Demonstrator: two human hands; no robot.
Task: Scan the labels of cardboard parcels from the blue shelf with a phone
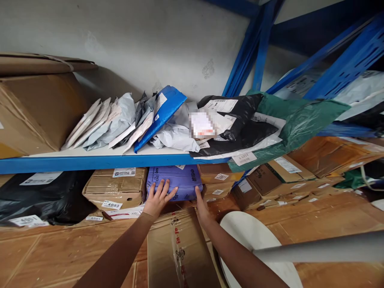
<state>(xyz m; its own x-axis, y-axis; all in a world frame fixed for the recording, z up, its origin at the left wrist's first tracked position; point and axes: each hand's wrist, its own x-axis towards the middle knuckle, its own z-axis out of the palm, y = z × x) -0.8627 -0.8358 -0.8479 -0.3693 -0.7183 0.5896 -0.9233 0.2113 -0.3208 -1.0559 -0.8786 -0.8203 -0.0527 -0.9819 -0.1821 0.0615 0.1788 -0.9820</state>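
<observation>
A purple parcel sits on the lower level under the blue shelf, between brown cartons. My left hand lies with fingers spread against the parcel's front left face. My right hand presses on its right side, thumb up along the edge; its other fingers are hidden behind the parcel. Below both arms lies a taped brown box.
The shelf top carries leaning mailer bags, a blue envelope, black bags and a green bag. A big carton stands at left. Labelled boxes, a black bag and a white round object are nearby.
</observation>
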